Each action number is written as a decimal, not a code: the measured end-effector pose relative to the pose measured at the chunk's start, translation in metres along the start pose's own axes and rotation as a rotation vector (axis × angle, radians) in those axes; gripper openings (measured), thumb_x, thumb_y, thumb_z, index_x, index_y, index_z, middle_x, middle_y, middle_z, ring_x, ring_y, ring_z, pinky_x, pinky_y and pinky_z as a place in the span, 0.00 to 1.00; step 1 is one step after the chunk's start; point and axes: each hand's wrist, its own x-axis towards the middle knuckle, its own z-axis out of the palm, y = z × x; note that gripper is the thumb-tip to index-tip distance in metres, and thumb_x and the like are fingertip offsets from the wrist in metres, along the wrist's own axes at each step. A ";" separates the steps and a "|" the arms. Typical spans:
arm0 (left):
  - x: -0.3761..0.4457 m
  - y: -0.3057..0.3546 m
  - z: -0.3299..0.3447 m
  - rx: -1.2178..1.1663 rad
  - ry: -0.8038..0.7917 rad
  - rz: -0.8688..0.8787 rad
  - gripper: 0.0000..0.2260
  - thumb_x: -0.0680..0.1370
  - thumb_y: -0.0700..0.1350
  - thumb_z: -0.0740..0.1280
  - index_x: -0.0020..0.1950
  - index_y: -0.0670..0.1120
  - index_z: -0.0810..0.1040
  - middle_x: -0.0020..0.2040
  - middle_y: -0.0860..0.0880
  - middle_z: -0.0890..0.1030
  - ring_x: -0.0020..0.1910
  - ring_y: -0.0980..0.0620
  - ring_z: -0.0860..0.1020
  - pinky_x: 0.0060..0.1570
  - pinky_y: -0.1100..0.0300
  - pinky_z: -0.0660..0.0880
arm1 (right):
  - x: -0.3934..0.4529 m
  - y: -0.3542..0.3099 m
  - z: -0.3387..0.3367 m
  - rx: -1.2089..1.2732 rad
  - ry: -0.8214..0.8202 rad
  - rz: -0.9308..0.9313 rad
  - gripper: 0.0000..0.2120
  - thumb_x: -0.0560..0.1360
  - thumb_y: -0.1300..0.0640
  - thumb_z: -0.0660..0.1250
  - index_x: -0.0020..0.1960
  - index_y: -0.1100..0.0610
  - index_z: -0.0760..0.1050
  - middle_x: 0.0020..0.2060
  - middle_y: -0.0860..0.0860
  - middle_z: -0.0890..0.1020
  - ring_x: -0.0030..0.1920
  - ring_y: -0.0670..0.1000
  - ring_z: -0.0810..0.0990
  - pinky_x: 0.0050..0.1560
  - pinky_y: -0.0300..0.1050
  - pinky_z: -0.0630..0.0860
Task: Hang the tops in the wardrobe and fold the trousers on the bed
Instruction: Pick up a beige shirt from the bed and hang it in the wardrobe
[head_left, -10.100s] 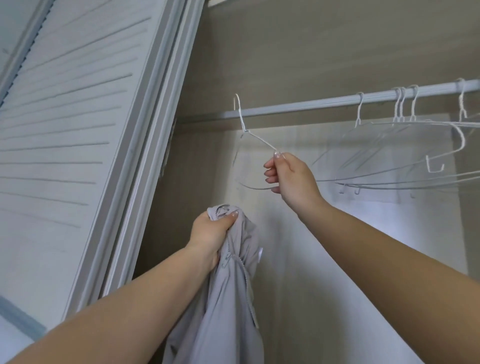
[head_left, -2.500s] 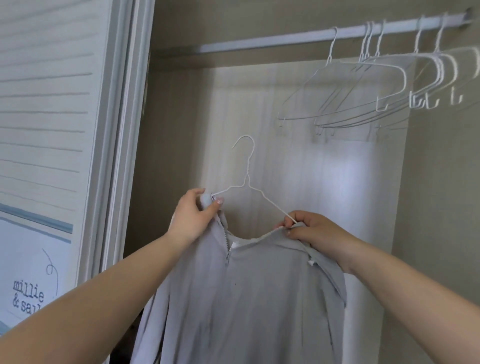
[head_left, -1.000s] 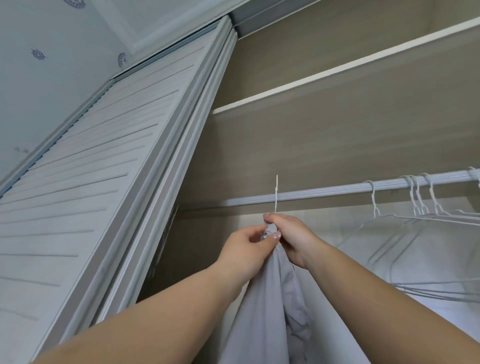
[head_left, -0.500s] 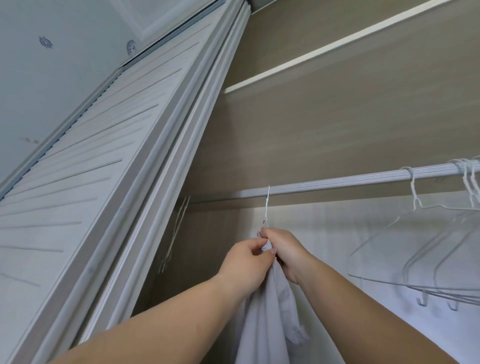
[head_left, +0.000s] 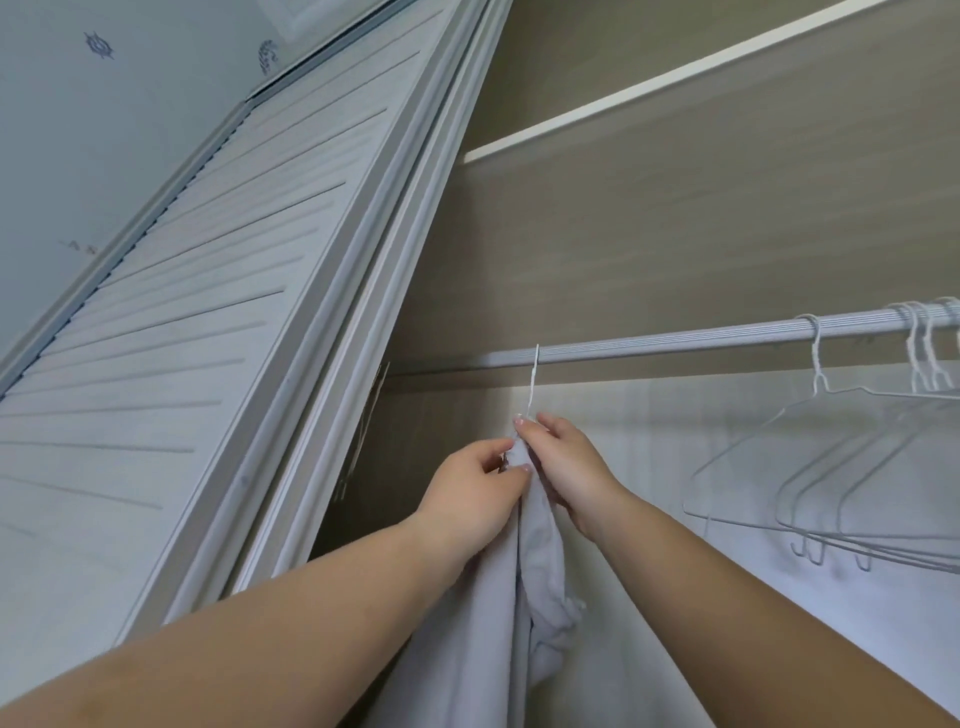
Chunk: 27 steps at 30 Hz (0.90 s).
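Observation:
A pale grey zip top (head_left: 524, 613) hangs on a white wire hanger (head_left: 533, 382), seen edge-on. The hanger's hook sits over the wardrobe rail (head_left: 675, 344) near its left end. My left hand (head_left: 475, 499) pinches the top's collar from the left. My right hand (head_left: 566, 467) grips the collar and the hanger's neck from the right. Both hands meet just below the rail. The hanger's shoulders are hidden inside the fabric.
Several empty white wire hangers (head_left: 852, 467) hang further right on the rail. A louvred sliding door (head_left: 182, 364) stands at the left. A shelf edge (head_left: 649, 88) runs above the rail.
I took a hanger off the rail, fitted the grey top on it, then lifted both. The hook has gone up onto the rail's left end.

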 end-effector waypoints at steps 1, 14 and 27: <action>-0.004 0.003 -0.001 0.010 0.014 0.019 0.16 0.78 0.42 0.64 0.66 0.47 0.76 0.60 0.52 0.80 0.59 0.55 0.77 0.64 0.56 0.71 | -0.006 -0.005 -0.004 -0.021 0.020 -0.015 0.25 0.77 0.47 0.64 0.71 0.53 0.65 0.66 0.53 0.73 0.63 0.52 0.75 0.65 0.52 0.71; -0.105 0.034 -0.020 0.004 0.015 0.061 0.19 0.78 0.44 0.66 0.69 0.53 0.70 0.58 0.54 0.78 0.50 0.66 0.75 0.52 0.71 0.71 | -0.158 -0.032 -0.041 -0.128 -0.056 -0.075 0.16 0.76 0.50 0.66 0.63 0.46 0.70 0.51 0.38 0.80 0.52 0.38 0.79 0.46 0.35 0.71; -0.336 0.049 -0.080 0.176 0.047 -0.341 0.10 0.78 0.50 0.67 0.59 0.53 0.78 0.52 0.55 0.83 0.53 0.57 0.80 0.57 0.57 0.75 | -0.352 -0.016 0.004 0.170 -0.314 0.147 0.07 0.76 0.51 0.67 0.52 0.41 0.77 0.49 0.36 0.82 0.51 0.33 0.78 0.50 0.35 0.70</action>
